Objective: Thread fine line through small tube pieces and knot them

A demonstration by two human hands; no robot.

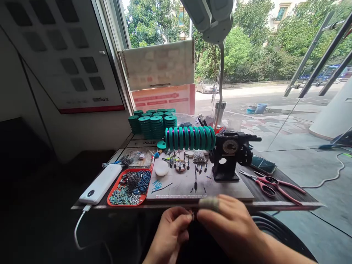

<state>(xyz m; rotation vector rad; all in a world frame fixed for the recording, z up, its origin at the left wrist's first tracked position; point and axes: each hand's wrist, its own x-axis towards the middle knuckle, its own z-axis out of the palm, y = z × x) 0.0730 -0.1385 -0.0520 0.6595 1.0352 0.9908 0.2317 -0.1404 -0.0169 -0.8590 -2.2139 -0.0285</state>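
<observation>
A tiny, blurred part (pixel 193 216) sits at the pinched fingertips of the left hand (pixel 174 225), on the near side of the table (pixel 264 204) edge. The right hand (pixel 229 218) curls close beside it; whether it also grips cannot be told. If the pinch slips, the part could drop past the edge into dark space, where finding it would be hard. Room for moving lies toward the body; ahead, the pale board (pixel 176 189) carries thin dark pieces (pixel 195 186), flanked by a red tray (pixel 126 204) on the left and red-handled scissors (pixel 258 178) on the right.
</observation>
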